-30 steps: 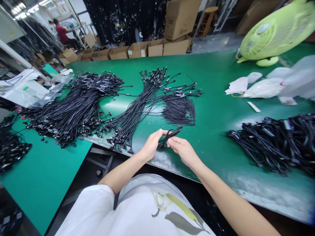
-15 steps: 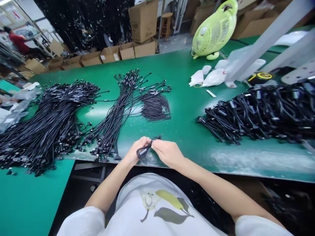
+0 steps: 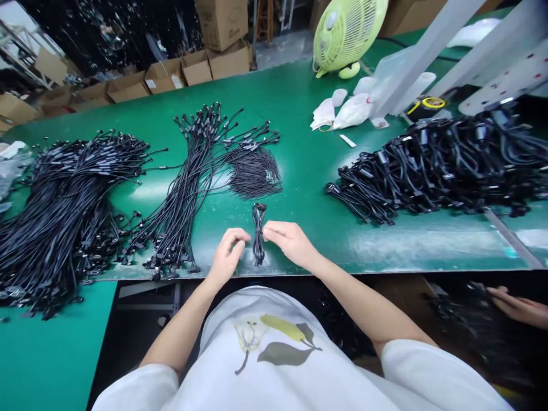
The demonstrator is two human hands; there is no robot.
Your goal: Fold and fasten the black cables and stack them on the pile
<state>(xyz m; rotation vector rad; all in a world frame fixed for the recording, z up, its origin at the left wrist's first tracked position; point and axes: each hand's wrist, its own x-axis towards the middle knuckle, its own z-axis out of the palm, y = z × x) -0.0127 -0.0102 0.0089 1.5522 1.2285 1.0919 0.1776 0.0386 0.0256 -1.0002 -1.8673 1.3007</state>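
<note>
A coiled bundle of black cable (image 3: 258, 234) sits at the lower middle of the frame, on the green tabletop (image 3: 308, 188), its length running up and down the view. The left hand (image 3: 226, 254) is just beside it, fingers curled, a gap between thumb and forefinger and nothing in them that I can see. The right hand (image 3: 291, 242) has its fingers drawn close together at the bundle's other side; I can't tell whether they have hold of it.

Above lies a heap of short thin strands (image 3: 256, 174). Left of that are 2 spreads of long straight cables, the smaller pile (image 3: 184, 194) nearer the middle and the larger pile (image 3: 72, 200) at the far left. Looped cables (image 3: 428, 168) fill the right side, below a yellow-and-black tape measure (image 3: 428, 107).

Along the upper left, an open box (image 3: 165, 77) wears 2 pale labels, too small to read. A taller carton (image 3: 222, 25) carries faint print, too blurred to make out.
</note>
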